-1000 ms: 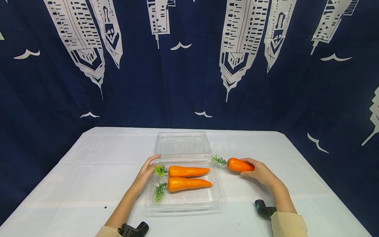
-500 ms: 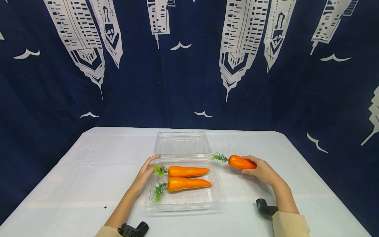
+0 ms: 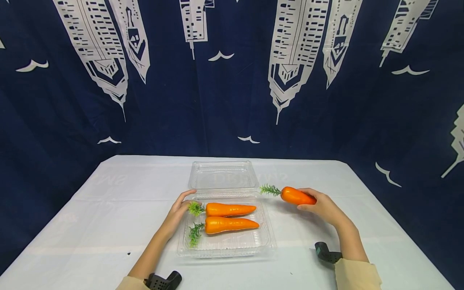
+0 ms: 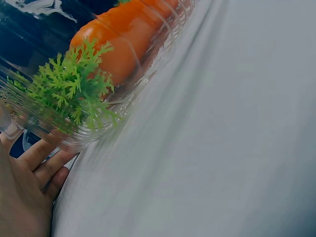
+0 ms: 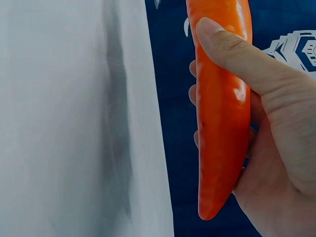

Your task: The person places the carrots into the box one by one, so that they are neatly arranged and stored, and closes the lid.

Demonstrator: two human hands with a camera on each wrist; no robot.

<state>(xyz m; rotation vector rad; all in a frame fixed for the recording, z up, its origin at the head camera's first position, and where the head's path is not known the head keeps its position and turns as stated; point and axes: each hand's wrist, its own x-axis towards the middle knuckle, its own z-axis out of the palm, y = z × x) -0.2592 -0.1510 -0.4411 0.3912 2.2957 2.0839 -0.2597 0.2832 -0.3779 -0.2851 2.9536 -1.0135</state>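
My right hand (image 3: 320, 205) grips an orange toy carrot (image 3: 294, 196) above the table, right of the clear plastic box. Its thumb (image 5: 232, 47) lies along the near side and the fingers wrap behind, with the leafy top pointing left. Two more carrots lie side by side in the open box (image 3: 226, 253), an upper one (image 3: 230, 209) and a lower one (image 3: 230, 225), tips to the right. My left hand (image 3: 177, 211) rests at the box's left side near the hinge. Its fingers (image 4: 42, 155) are extended against the ribbed wall, beside the green leaves (image 4: 74, 84).
The box's clear lid (image 3: 224, 176) lies folded back behind the base. A white cloth covers the table (image 3: 90, 225). Behind it hangs a dark blue curtain (image 3: 224, 96) printed with white buildings and birds. A small dark speck (image 3: 128, 253) lies left of the box.
My right hand has raised the carrot a little and shifted it slightly right and away from me. The left hand, the box and the two carrots inside have stayed in place.
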